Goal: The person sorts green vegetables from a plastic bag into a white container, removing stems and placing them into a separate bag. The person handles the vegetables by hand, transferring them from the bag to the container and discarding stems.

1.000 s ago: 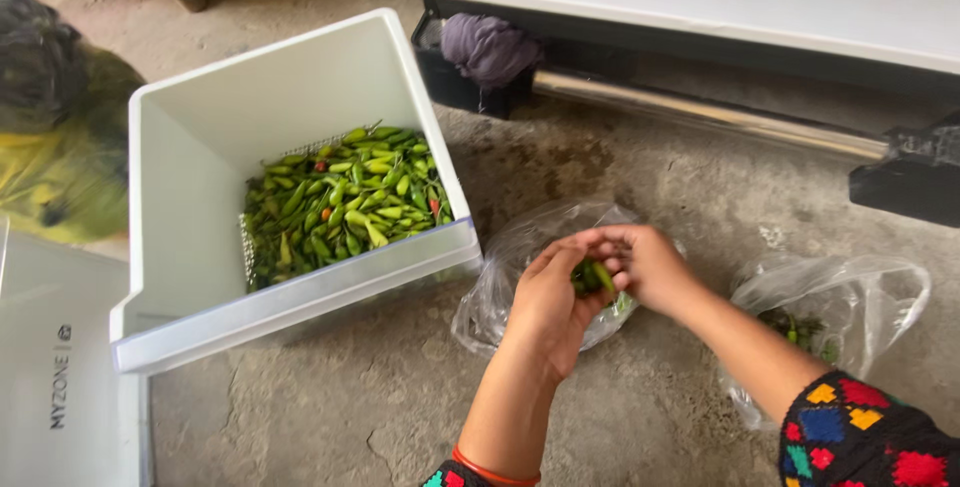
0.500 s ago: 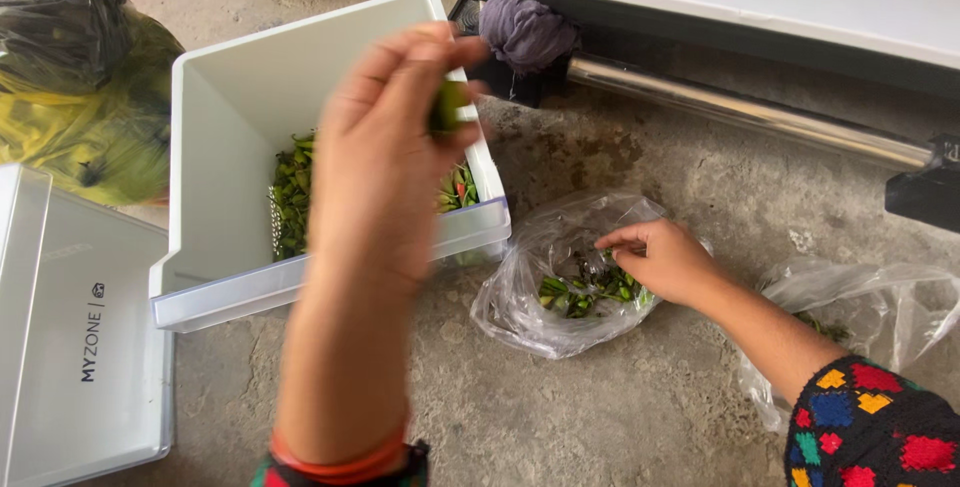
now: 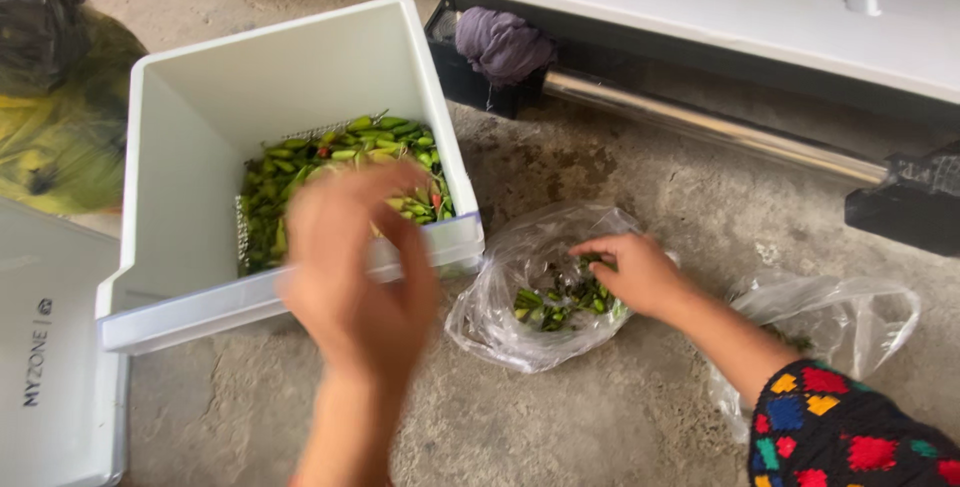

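A white plastic bin [image 3: 200, 312] stands on the concrete floor with a heap of green chillies [image 3: 330, 152] at its far end. My left hand [image 3: 355, 267] is blurred in front of the bin's near rim, fingers spread and pointing down, nothing seen in it. To the right lies a clear plastic bag [image 3: 500, 332] holding a few green chillies [image 3: 548, 304]. My right hand [image 3: 635, 272] reaches into that bag from the right, fingers bent down onto the chillies. Whether the fingers grip any is hidden.
A second clear bag [image 3: 850, 312] lies by my right forearm. A white appliance [image 3: 750, 7] with a metal bar [image 3: 700, 127], a purple cloth [image 3: 500, 42] and a black block [image 3: 900, 202] lines the far side. A white panel [image 3: 50, 377] and a dark-and-yellow bag [image 3: 55, 117] are at left.
My left hand left the bag, rose over the bin with a chilli, and has now dropped back toward me, empty. My right hand stayed in the bag.
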